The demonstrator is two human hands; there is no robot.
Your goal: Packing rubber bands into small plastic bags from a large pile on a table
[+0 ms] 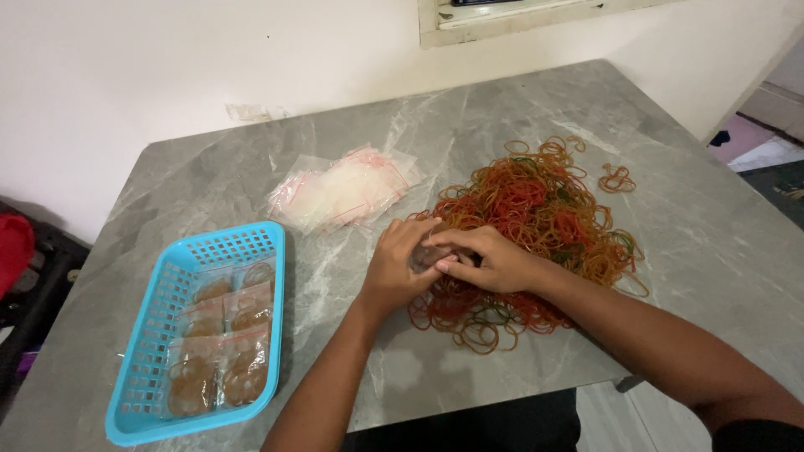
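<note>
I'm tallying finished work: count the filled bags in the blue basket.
6 filled bags show in the blue basket: two at the far end, two in the middle, two nearest. Others may lie hidden beneath them.

— What's in your hands?
— My left hand (400, 269) and right hand (488, 258) cover most of that small bag (425, 254); I can't tell its contents.
— And the basket (159, 322)?
— The packets (219, 351) inside are too blurred to count. My right elbow runs off the picture's edge.
</note>
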